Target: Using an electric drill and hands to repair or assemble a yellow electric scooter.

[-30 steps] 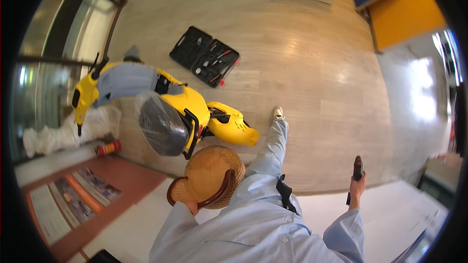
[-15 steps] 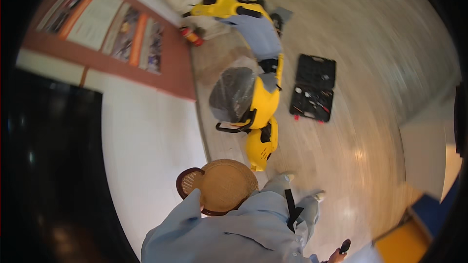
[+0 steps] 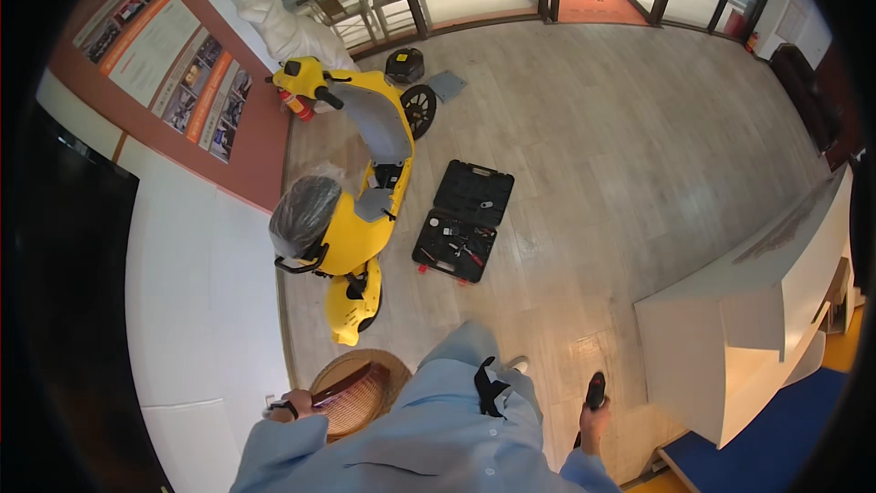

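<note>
Low on the left, my left hand [image 3: 297, 402] is closed on the dark wooden rim of a round wicker chair [image 3: 398, 372]. A dark band circles that wrist. My right hand [image 3: 595, 422], out over the floor on the right, grips a black hand-held tool [image 3: 596, 388] with a rounded end; its exact kind is unclear. Ahead and left stands a yellow electric scooter [image 3: 360, 236] with a grey footboard and a plastic-wrapped seat [image 3: 307, 216]. An opened black tool case [image 3: 474, 192] lies on the floor beside it, holding several small tools.
A white counter [image 3: 689, 338] stands on the right. Along the left run a white cabinet [image 3: 205, 283] and a poster wall [image 3: 260, 141]. A red fire extinguisher [image 3: 297, 105], a white statue [image 3: 292, 32] and a black box [image 3: 404, 65] are beyond the scooter. Glass doors line the back.
My view has swung to the right and up, so the scooter and tool case sit further left. Both hands now show more fully, the left one on the chair's rim.
</note>
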A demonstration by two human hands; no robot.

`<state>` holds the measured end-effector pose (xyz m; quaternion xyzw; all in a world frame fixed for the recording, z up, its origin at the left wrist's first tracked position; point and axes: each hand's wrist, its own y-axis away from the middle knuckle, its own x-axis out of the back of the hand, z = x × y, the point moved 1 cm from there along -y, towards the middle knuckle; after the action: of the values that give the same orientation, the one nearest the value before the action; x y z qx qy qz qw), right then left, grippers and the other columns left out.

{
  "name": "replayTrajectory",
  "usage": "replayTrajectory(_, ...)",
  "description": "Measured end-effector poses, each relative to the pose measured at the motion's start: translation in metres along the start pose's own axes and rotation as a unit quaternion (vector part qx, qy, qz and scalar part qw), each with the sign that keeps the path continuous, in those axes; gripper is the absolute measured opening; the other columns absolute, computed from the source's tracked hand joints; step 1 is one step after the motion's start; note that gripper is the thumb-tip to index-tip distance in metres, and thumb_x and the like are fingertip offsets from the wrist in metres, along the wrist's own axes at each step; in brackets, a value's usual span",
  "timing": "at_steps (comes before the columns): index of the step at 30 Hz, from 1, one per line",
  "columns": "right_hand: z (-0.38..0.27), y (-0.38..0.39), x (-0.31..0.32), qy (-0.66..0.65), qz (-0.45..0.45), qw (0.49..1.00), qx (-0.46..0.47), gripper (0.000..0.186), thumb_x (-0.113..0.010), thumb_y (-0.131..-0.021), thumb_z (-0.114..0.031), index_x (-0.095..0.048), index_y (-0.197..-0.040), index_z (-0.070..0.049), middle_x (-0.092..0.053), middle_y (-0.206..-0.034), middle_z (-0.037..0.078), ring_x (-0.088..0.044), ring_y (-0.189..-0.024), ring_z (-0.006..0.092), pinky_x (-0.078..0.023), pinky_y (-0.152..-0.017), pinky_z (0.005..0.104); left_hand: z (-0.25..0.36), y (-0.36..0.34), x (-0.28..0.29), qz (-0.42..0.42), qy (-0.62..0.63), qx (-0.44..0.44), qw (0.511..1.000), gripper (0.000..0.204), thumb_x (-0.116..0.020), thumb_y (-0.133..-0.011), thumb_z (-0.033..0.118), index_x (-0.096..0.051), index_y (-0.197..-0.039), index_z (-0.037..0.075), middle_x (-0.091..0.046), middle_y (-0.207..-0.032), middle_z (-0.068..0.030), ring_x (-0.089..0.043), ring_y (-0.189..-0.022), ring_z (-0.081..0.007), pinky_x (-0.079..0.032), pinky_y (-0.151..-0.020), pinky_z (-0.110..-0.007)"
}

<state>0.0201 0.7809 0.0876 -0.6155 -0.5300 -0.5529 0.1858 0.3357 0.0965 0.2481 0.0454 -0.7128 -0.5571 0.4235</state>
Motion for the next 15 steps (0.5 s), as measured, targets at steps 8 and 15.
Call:
replayTrajectory(8, -0.145, -0.258, 0.063, -0.014, -0.038, 0.987, 0.157, 0.068, -0.072, -0.074, -0.023, -0.048, -0.135, -0.005, -0.070, -0.087, 0.025, -0.068, -0.087, 0.0428, -0.054, -0.076, 0.0480, 0.259, -0.011, 0.039, 0.149, 0.144, 0.122, 0.971, 0.054, -0.075, -0.071, 0.055, -0.074, -0.090, 0.005, -0.070, -0.082, -0.0230, -0.069, -0.082, -0.0383, -0.056, -0.075, -0.045)
replayTrajectory(15, -0.303, -0.431, 0.131, 0.091, -0.081, 0.960, 0.253, 0.070, -0.072, -0.074, -0.026, -0.046, -0.137, -0.007, -0.069, -0.088, 0.026, -0.068, -0.086, 0.0435, -0.054, -0.077, 0.0489, 0.441, -0.103, 0.157, 0.152, 0.201, 0.131, 0.959, 0.055, -0.074, -0.071, 0.057, -0.073, -0.089, 0.006, -0.071, -0.083, -0.0209, -0.070, -0.082, -0.0359, -0.056, -0.075, -0.045)
